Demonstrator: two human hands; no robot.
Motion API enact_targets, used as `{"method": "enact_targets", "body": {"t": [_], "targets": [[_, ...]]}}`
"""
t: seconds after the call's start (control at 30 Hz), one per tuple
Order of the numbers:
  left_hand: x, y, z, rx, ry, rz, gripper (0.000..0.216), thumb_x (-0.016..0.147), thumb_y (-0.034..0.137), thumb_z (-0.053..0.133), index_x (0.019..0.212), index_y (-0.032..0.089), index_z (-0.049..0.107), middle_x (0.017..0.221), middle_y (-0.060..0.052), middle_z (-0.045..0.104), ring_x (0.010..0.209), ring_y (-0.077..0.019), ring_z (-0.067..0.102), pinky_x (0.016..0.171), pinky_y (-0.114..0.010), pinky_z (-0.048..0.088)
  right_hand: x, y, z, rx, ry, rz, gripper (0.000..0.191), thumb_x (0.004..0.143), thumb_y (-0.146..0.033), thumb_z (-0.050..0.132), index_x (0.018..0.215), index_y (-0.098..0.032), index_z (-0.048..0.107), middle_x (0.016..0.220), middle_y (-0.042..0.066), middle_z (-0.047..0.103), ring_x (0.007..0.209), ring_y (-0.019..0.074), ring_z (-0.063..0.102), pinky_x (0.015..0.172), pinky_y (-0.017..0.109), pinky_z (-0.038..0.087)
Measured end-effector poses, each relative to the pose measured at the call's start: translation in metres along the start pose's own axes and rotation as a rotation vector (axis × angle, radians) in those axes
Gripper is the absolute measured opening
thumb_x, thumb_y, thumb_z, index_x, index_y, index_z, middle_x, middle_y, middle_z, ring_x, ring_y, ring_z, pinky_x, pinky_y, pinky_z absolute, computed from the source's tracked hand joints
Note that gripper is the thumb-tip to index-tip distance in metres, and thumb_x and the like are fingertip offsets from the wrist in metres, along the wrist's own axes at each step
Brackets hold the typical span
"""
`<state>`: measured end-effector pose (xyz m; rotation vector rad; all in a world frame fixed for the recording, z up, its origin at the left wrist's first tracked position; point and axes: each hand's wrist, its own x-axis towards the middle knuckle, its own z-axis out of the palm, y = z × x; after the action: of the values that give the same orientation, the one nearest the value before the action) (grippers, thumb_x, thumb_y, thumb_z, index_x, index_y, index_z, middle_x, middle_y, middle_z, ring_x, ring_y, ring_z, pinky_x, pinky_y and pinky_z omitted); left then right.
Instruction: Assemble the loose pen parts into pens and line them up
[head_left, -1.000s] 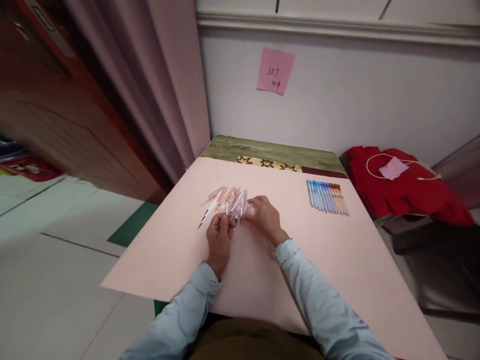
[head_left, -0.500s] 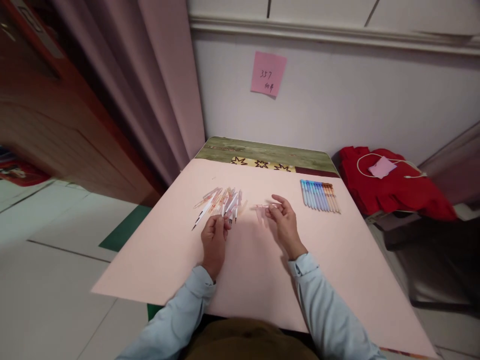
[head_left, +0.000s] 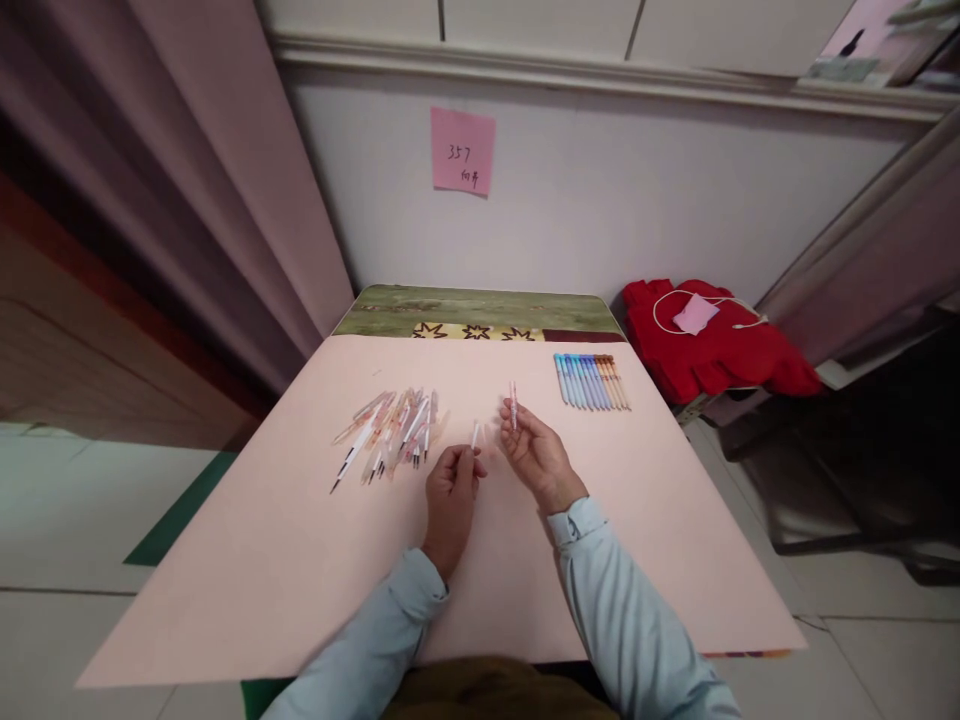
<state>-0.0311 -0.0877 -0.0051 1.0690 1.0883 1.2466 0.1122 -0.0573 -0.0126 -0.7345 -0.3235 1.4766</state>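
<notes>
Right hand (head_left: 543, 460) closed on slim pinkish barrel (head_left: 513, 404), perhaps see-through; left hand (head_left: 452, 485), likewise, on white stick (head_left: 475, 436)

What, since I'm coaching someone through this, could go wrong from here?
The thin white tube might slip, since the left hand seems to pinch only one end. The pinkish tube could drop from the right hand, held upright in its fingers. The jumbled pile of pen parts might scatter if knocked.
</notes>
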Motion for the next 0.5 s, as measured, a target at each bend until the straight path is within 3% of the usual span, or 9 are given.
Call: {"method": "enact_targets", "body": {"t": [0.13,0.3,0.5], "targets": [[-0.002,0.001,-0.005,-0.021,0.020,0.005,0.030,0.087,0.047,0.061,0.084,0.017,0.062,0.066,0.002,0.056,0.047,-0.0057,0.036,0.044,-0.019,0.028,-0.006,-0.004,0.005,-0.117,0.040,-0.079,0.021,0.072,-0.024,0.078,0.089,-0.018,0.067,0.079,-0.001,0.069,0.058,0.0059,0.058,0.056,0.016,0.051],[-0.003,-0.001,-0.009,0.016,0.007,0.015,0.027,0.085,0.045,0.063,0.083,0.017,0.064,0.065,0.002,0.056,0.047,-0.0067,0.037,0.043,-0.020,0.028,-0.008,-0.006,0.006,-0.297,0.071,-0.240,0.024,0.067,-0.028,0.081,0.085,-0.018,0.069,0.057,-0.008,0.052,0.046,0.0054,0.040,0.042,0.017,0.034],[-0.001,-0.006,-0.013,0.112,0.017,0.060,0.023,0.082,0.041,0.066,0.080,0.018,0.067,0.065,0.000,0.059,0.054,-0.0108,0.048,0.049,-0.022,0.036,-0.010,-0.010,0.009,-0.257,0.079,-0.248,0.028,0.071,-0.037,0.080,0.088,-0.019,0.067,0.082,-0.001,0.067,0.057,0.0066,0.052,0.046,0.017,0.036]]}}
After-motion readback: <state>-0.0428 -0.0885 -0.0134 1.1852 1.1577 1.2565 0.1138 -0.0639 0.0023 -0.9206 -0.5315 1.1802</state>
